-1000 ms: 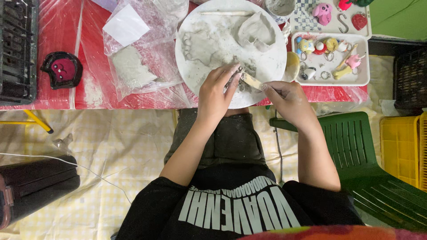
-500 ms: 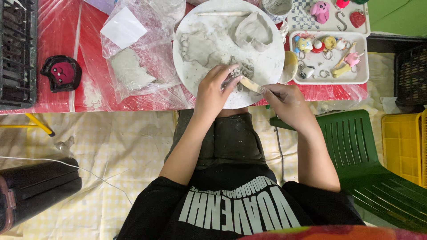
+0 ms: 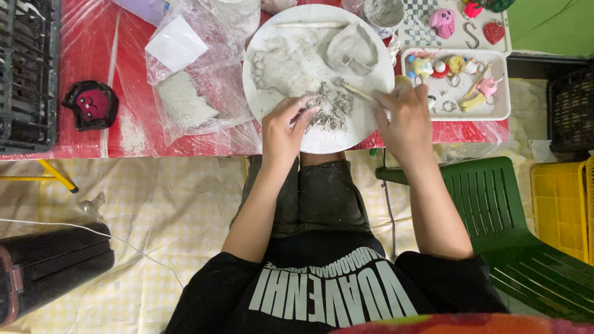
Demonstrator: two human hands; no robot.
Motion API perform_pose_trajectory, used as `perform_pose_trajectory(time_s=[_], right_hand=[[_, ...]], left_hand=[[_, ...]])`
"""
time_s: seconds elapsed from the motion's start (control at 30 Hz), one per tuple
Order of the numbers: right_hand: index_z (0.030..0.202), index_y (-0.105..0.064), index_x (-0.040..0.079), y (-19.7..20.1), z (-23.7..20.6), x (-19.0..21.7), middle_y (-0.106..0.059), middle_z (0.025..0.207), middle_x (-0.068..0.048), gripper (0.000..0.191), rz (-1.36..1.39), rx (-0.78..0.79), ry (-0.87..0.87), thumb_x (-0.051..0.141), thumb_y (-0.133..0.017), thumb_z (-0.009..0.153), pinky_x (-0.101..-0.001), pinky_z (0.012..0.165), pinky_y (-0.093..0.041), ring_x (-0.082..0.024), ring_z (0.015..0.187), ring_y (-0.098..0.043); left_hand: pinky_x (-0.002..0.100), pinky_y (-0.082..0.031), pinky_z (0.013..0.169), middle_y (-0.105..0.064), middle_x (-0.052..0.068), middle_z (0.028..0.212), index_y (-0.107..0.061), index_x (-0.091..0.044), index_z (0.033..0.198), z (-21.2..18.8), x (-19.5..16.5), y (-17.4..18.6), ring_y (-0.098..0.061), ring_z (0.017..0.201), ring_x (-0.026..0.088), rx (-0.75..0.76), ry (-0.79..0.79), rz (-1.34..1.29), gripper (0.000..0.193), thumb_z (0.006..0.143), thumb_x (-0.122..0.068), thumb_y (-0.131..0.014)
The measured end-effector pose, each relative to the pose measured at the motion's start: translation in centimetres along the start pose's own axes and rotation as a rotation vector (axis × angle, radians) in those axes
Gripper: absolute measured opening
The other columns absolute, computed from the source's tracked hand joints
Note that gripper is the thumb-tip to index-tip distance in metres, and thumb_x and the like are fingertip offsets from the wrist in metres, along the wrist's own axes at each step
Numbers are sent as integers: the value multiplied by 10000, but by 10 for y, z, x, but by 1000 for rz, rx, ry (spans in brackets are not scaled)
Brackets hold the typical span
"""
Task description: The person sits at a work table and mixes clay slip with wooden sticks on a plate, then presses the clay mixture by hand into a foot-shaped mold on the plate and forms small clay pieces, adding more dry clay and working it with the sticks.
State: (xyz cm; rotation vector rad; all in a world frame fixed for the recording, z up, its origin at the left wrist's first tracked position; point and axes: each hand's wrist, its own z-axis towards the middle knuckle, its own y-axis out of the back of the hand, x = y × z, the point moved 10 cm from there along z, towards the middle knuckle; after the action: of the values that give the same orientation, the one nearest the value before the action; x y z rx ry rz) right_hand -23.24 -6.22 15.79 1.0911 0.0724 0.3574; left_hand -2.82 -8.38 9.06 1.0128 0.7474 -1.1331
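Observation:
A round white board smeared with grey clay lies on the red table. On it are a heart-shaped clay dish, a flat scalloped clay piece and a pile of clay crumbs. My left hand rests at the board's near edge, its fingertips pinching crumbs. My right hand holds a wooden tool whose tip points into the crumb pile.
A clear plastic bag with a clay slab lies left of the board. A white tray of small coloured figures sits to the right, with a clay-filled cup behind. A black and red helmet-shaped piece, a green chair and yellow crates surround me.
Both hands have moved apart over the board. The right hand went right with the wooden tool, and a pile of clay crumbs now shows between the hands.

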Motion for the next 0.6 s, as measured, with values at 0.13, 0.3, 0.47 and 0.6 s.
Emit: perform_pose_trajectory(time_s=[0.13, 0.3, 0.47, 0.6], right_hand=[[1238, -737, 22, 2, -4, 13, -726, 1045, -146, 322, 330, -90, -51, 69, -754, 919, -402, 823, -542, -310, 925, -667], [1294, -681, -13, -80, -31, 18, -765, 1163, -93, 317, 1433, 66, -485, 45, -703, 983, -309, 955, -603, -150, 1022, -742], [1256, -697, -51, -103, -52, 11, -755, 1169, -126, 318, 1476, -179, -605, -24, -736, 941, -293, 980, -573, -135, 1043, -721], [1213, -729, -50, -104, -58, 4, -765, 1151, -133, 259, 1454, -276, -613, -22, -743, 955, -292, 971, -570, -134, 1027, -718]], left_hand=[[276, -599, 777, -763, 82, 1064, -750, -109, 1209, -9, -14, -2, -744, 880, 157, -26, -94, -47, 300, 917, -55, -790], [328, -616, 892, -759, 47, 1118, -755, -142, 1198, -26, -34, -1, -737, 1028, 208, -196, -260, 52, 357, 867, -25, -826], [367, -588, 993, -755, 28, 1176, -739, -124, 1220, -39, -43, -9, -702, 1141, 228, -289, -327, 128, 389, 858, 3, -804], [390, -518, 1002, -744, 49, 1240, -706, -86, 1279, -45, -44, -18, -676, 1178, 243, -225, -364, 211, 398, 895, -1, -766]])
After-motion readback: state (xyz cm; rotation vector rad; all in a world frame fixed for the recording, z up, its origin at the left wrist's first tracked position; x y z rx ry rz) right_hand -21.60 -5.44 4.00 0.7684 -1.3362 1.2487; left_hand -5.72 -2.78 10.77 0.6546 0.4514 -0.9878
